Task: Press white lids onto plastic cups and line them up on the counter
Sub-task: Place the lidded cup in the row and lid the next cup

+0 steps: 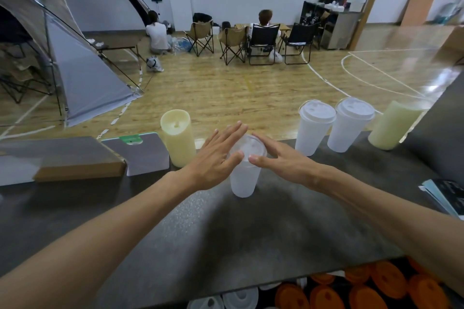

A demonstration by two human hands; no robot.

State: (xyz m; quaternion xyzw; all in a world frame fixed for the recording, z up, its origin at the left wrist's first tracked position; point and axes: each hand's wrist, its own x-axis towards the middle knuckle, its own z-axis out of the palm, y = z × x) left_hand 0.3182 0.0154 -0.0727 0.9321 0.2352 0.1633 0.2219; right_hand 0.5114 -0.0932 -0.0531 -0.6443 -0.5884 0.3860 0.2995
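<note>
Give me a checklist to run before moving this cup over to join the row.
1. Lid on the cup: ok.
2. Lid snapped down all round: cannot tell, the hands cover the rim.
3. Left hand and right hand both flat on the lid: ok.
4. Cup upright on the counter: ok.
5. Counter left of the two lidded cups free: ok.

My head-worn camera is looking forward and down across the dark counter (251,228), close over my forearms, while facing the gym floor (226,88) beyond.
</note>
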